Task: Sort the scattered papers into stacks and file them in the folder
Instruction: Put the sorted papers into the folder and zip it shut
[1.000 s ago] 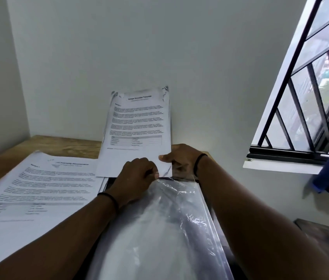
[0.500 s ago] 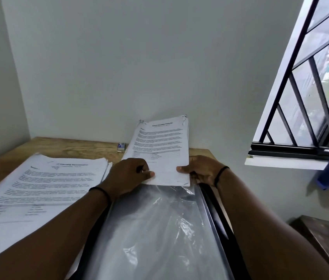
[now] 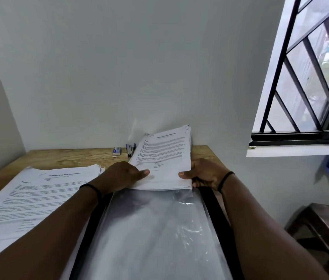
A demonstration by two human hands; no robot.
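A stack of printed papers is held tilted over the far middle of the wooden table. My left hand grips its lower left edge, thumb on top. My right hand grips its lower right corner. The stack's bottom edge sits at the mouth of a clear plastic sleeve of the black folder, which lies open in front of me. Another stack of printed papers lies flat on the table to the left.
A small blue stapler and a little blue box sit near the back wall. At the right are a barred window with a white sill and a dark wooden stool below.
The held stack has dropped from upright against the wall to a low tilt, moving right. My hands have spread apart to its two lower edges.
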